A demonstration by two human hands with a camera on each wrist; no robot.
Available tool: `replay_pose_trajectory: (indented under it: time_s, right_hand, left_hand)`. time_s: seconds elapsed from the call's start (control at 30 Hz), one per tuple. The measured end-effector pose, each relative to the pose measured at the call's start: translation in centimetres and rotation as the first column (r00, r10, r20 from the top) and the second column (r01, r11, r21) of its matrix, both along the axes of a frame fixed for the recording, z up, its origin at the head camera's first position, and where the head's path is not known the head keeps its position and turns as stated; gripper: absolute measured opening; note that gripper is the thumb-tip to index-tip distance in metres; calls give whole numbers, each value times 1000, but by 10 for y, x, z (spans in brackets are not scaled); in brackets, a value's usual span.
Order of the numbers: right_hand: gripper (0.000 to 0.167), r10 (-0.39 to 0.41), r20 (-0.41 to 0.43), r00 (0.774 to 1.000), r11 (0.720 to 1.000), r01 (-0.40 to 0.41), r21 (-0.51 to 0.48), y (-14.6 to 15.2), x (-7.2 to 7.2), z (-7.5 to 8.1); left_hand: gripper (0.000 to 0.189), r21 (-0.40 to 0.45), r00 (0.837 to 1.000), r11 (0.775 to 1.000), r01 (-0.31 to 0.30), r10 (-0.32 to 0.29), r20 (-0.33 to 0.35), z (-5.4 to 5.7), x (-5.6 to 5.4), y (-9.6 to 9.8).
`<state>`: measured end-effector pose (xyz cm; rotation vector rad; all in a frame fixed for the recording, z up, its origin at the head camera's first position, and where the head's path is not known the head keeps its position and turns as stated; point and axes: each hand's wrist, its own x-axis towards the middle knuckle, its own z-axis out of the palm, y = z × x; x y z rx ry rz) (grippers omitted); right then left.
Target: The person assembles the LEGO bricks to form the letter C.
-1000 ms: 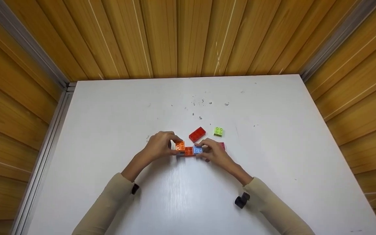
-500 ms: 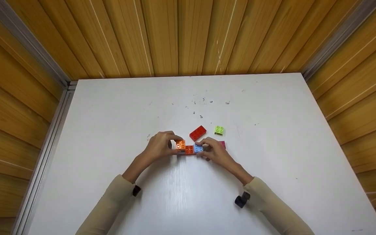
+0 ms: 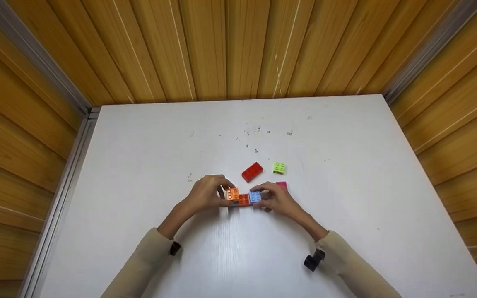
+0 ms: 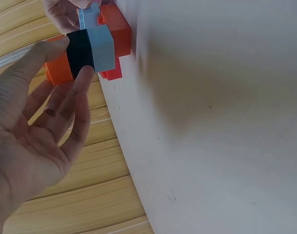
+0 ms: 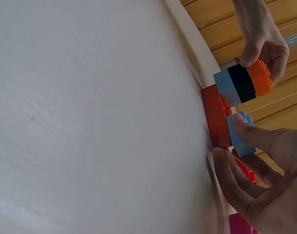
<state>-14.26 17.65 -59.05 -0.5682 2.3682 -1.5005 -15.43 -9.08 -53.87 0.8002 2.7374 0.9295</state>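
Observation:
My left hand pinches a stack of toy building bricks between thumb and fingers. The stack has an orange brick on top, a black brick in the middle and a light blue brick below. Under it lies a long orange-red brick, whose bare studs show between the hands. On this brick's right end sits another light blue brick, pinched by my right hand. In the left wrist view the long brick is close to the tabletop.
Beyond the hands, a red brick and a lime green brick lie on the white table. A magenta brick is partly hidden behind the right hand. Wood-panelled walls border the table.
Both hands and the joined bricks have shifted slightly toward the person and to the right. The grips look the same, and the loose bricks have stayed in place on the table.

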Motion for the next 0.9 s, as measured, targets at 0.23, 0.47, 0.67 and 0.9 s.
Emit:
replay_pose_trajectory:
  time_s: [0.23,0.47,0.67,0.9]
  right_hand:
    - [40,21,32,999,1000,-21,5,10,6,0]
    - [41,24,52,998,1000,-25,15,6,8,-2]
    - [44,-17,80,997,1000,18,-3,10,11,-10]
    - [45,-35,76,996,999,37,-34,12,17,-2]
  left_hand:
    - [34,77,999,997,14,-17,47,-5,8,7]
    - [36,74,998,997,13,-17,61,-6,16,3]
    - [41,23,997,997,74,-75,33,-7,13,6]
    - [41,9,987,990,141,-141,81,-5,4,7]
